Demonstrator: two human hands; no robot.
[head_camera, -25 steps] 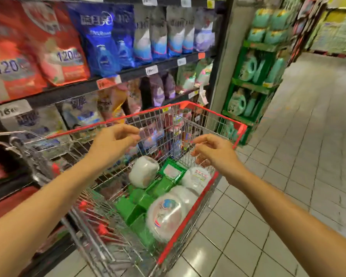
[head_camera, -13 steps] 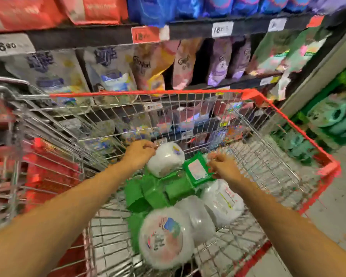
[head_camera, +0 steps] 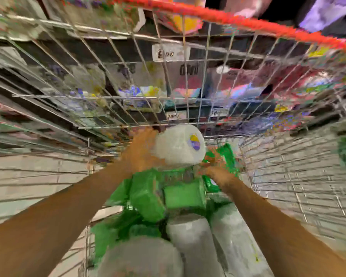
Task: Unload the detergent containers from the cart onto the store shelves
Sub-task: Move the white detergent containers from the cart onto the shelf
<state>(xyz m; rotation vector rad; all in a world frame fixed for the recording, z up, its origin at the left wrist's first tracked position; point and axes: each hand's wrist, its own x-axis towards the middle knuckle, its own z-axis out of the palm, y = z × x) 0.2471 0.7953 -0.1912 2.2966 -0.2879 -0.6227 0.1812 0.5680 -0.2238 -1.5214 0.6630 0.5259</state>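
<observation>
Currently, low in the cart [head_camera: 248, 23], a white detergent container [head_camera: 180, 146] is gripped endwise by the left hand [head_camera: 142, 154]. The right hand [head_camera: 218, 173] fingers [head_camera: 203, 170], beside green packs [head_camera: 184, 194], cannot be judged. Held one-handed, it could be dropped.

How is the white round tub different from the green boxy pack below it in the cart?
The white round tub is rounded, with a yellow-purple sticker; the green boxy pack is flat-sided. The left hand holds the tub; the pack lies lower, among others. Both are inside the wire cart.
</observation>
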